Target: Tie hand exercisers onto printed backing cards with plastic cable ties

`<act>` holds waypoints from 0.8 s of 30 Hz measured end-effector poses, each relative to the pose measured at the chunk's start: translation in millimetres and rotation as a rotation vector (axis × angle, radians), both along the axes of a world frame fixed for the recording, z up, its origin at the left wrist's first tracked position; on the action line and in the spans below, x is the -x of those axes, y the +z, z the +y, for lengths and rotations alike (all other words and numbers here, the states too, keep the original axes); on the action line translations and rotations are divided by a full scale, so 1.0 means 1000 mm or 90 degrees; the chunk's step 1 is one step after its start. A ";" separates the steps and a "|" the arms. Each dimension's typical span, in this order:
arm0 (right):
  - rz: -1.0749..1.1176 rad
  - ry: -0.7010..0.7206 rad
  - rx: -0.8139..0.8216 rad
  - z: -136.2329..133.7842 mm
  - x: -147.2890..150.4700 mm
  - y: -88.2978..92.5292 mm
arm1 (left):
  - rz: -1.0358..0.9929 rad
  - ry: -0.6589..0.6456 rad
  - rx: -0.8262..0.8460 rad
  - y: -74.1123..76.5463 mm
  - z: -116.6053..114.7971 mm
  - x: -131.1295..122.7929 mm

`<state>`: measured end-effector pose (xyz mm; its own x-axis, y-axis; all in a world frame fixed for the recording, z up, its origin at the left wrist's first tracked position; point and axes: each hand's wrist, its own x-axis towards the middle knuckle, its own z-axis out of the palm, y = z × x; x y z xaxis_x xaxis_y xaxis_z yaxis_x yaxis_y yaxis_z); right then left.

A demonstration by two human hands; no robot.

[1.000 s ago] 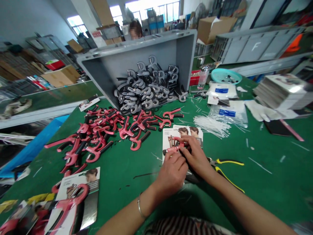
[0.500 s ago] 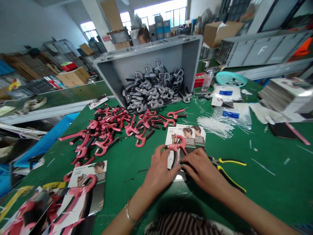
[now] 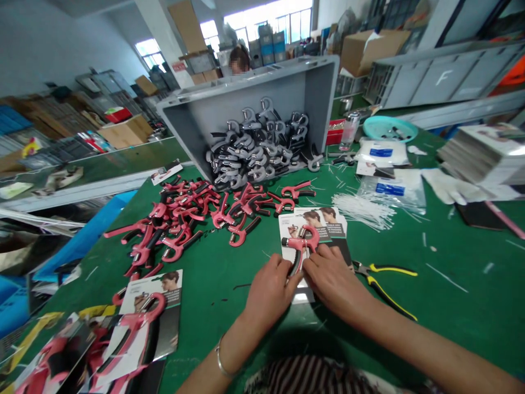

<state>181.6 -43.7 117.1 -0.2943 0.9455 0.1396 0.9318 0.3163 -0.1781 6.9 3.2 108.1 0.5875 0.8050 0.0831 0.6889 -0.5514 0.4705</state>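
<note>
A pink hand grip exerciser [image 3: 302, 242] with a metal spring lies on a printed backing card [image 3: 287, 224] in front of me. My left hand [image 3: 270, 287] closes around its lower left handle, thumb reaching toward the middle. My right hand [image 3: 334, 279] has its fingers bent tightly at the other handle, close to the left thumb, and they hide most of that handle. A thin white strip shows across the exerciser between my hands. More printed cards [image 3: 338, 229] lie under and behind it. Pliers with yellow and black handles [image 3: 379, 282] rest beside my right forearm.
Loose pink exercisers [image 3: 188, 202] are heaped at the left, beyond carded ones [image 3: 143, 328]. A tipped grey crate [image 3: 315, 104] holds grey exercisers. White cable ties [image 3: 363, 210], plastic bags [image 3: 389, 189] and a stack of cards [image 3: 479, 156] lie at the right. A person sits behind the crate.
Both hands have drawn in closer around the exerciser's lower handles. My left fingers have slid down from its upper left end, and my right fingers are curled more tightly.
</note>
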 end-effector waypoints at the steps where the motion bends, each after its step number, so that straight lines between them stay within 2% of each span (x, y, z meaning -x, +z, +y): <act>1: 0.015 -0.007 0.007 -0.001 -0.003 0.001 | -0.052 -0.008 0.037 -0.001 0.001 0.003; 6: 0.233 0.011 0.071 -0.002 -0.023 0.009 | -0.203 0.017 0.208 -0.010 0.013 0.024; 8: 0.297 0.032 0.075 0.000 -0.028 0.008 | -0.252 0.019 0.209 -0.013 0.015 0.025; 11: 0.346 0.057 0.058 0.004 -0.029 0.000 | -0.313 -0.003 0.131 -0.016 0.014 0.017; 15: 0.362 0.017 0.025 0.007 -0.026 -0.012 | -0.340 -0.002 0.126 -0.019 0.009 0.001; 19: 0.347 -0.044 0.029 0.004 -0.026 -0.015 | -0.368 -0.021 0.145 -0.021 0.006 -0.006; 24: 0.280 0.001 0.028 0.001 -0.030 -0.006 | -0.386 0.006 0.194 -0.018 0.008 -0.005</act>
<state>211.8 -43.0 111.6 -0.2172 0.9529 0.2117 0.7637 0.3010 -0.5711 11.8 11.1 90.0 0.5018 0.8491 0.1647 0.2587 -0.3290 0.9082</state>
